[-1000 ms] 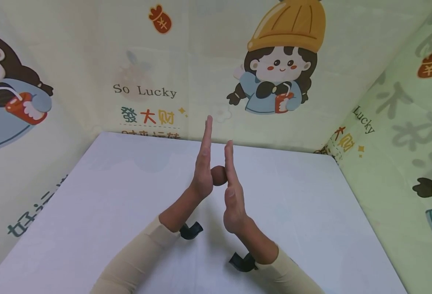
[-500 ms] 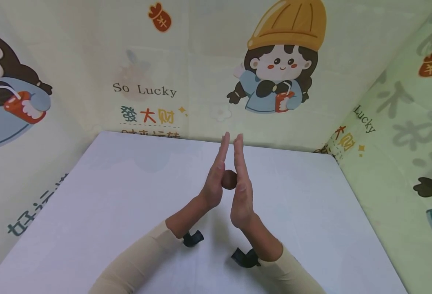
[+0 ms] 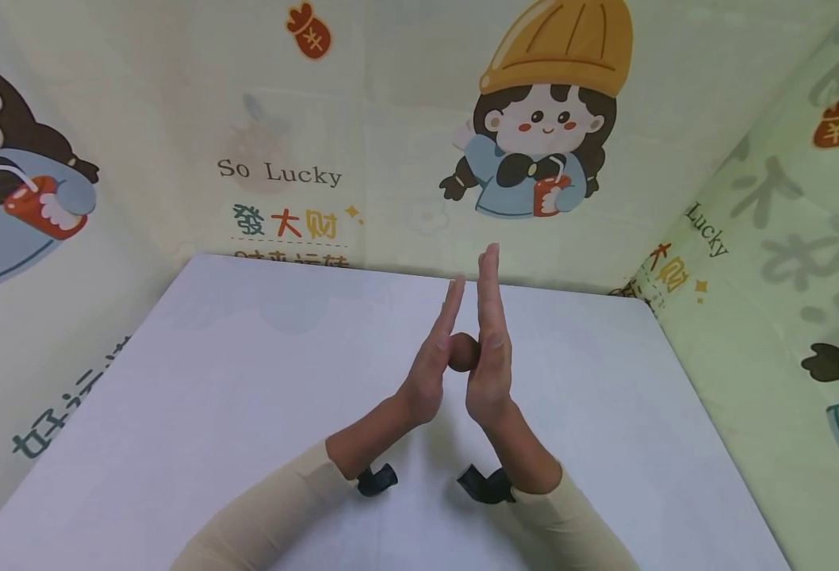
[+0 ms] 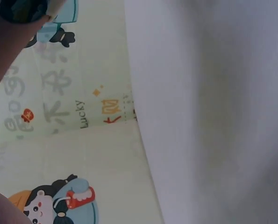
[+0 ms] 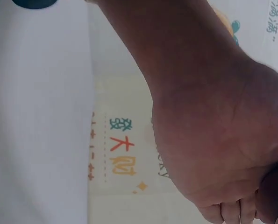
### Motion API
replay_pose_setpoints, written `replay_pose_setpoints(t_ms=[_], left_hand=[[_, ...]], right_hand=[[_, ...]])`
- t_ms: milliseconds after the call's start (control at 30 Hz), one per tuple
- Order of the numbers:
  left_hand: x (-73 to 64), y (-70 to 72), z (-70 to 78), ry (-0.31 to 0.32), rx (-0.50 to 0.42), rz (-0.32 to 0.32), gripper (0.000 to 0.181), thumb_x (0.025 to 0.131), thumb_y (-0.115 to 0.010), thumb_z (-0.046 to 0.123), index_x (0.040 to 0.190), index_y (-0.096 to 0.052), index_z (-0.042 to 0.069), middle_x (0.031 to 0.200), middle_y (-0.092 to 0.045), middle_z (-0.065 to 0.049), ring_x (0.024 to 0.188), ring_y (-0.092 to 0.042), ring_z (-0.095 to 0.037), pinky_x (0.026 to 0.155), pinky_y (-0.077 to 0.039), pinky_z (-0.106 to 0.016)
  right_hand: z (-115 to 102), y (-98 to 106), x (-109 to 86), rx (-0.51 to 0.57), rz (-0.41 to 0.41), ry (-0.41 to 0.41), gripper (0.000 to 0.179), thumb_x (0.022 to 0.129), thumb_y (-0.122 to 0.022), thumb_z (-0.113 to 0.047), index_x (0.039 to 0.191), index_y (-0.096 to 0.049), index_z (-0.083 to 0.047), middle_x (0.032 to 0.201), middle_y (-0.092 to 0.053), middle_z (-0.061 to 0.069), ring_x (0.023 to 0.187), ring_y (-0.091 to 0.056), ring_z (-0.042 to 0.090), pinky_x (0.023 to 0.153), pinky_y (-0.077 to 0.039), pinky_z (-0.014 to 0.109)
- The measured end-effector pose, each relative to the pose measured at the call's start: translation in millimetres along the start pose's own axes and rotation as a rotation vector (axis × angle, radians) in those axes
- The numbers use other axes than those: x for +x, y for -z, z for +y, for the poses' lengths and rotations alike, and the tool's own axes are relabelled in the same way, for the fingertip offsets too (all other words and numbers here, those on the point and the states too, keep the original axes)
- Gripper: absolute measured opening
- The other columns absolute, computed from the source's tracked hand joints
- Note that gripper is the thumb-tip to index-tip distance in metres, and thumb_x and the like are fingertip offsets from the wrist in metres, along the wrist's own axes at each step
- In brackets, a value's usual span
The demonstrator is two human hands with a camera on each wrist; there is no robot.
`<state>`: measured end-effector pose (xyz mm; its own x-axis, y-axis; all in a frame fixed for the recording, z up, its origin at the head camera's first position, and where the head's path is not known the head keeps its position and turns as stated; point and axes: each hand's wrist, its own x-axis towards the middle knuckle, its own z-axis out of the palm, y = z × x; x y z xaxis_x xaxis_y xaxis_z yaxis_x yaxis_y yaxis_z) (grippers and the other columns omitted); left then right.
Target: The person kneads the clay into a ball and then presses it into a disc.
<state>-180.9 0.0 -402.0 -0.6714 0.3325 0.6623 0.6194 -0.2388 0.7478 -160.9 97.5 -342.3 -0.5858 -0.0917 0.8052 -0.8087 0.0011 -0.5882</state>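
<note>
A small brown ball (image 3: 464, 352) is pressed between the two palms, held up above the table. My left hand (image 3: 428, 371) has straight fingers pointing forward and touches the ball's left side. Against its right side lies my right hand (image 3: 493, 357), also with straight fingers, which reach farther forward than the left ones. The right wrist view shows the right palm (image 5: 218, 135) with the dark ball (image 5: 275, 191) by the fingers at the lower right. Only part of the left hand or wrist (image 4: 1, 51) shows along the left wrist view's edge, and the ball is out of sight there.
Below the hands is a white table (image 3: 248, 381). Printed cloth (image 3: 405, 119) with cartoon figures and lettering stands behind it and at both sides. Black camera mounts, one at the left wrist (image 3: 378, 480) and one at the right wrist (image 3: 487, 485), stick out beneath the forearms.
Both hands and the ball have shifted right. The left fingertips, earlier farther forward, have drawn back while the right hand has slid forward past them. The ball stays between the palms.
</note>
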Motion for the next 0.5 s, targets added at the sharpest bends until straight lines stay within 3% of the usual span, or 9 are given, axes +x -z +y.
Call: replay_pose_setpoints(t_ms=[67,100,367,500], left_hand=[[-1.4,-2.3,2.1,0.001,0.014,-0.007,0.078,0.112,-0.015,0.056,0.168,-0.005,0.002,0.177,-0.002,-0.007,0.161,0.002,-0.024,0.127,-0.003,-0.048],[-2.0,-3.3,3.5,-0.001,0.017,-0.008,0.078,0.112,-0.015,0.055,0.168,-0.006,0.002,0.177,-0.003,-0.007,0.161,0.002,-0.024,0.127,-0.002,-0.049],[-2.5,-9.9,17.6,-0.022,-0.001,-0.003,0.077,0.112,-0.015,0.054,0.168,-0.005,0.001,0.177,-0.002,-0.007,0.161,0.001,-0.026,0.127,-0.003,-0.048],[-1.7,-12.3,23.3,-0.022,-0.024,0.004,0.079,0.111,-0.015,0.057,0.168,-0.003,0.003,0.177,0.001,-0.007,0.161,-0.006,-0.026,0.127,-0.006,-0.048]], right_hand=[[1.9,2.3,0.5,0.006,0.001,-0.005,0.083,0.112,-0.019,-0.055,0.163,-0.008,0.011,0.175,-0.006,0.016,0.161,-0.004,0.036,0.126,-0.001,0.054],[3.4,3.4,0.5,0.009,0.001,-0.008,0.083,0.112,-0.019,-0.054,0.163,-0.008,0.01,0.175,-0.006,0.015,0.161,-0.004,0.036,0.126,-0.002,0.053],[13.9,9.1,-2.9,0.057,0.008,-0.046,0.082,0.112,-0.021,-0.054,0.164,-0.006,0.007,0.176,-0.004,0.014,0.161,-0.002,0.032,0.127,-0.001,0.051],[14.6,9.3,-4.4,0.074,0.008,-0.063,0.082,0.112,-0.022,-0.055,0.165,-0.006,0.006,0.175,-0.003,0.016,0.161,-0.002,0.031,0.127,-0.001,0.051]])
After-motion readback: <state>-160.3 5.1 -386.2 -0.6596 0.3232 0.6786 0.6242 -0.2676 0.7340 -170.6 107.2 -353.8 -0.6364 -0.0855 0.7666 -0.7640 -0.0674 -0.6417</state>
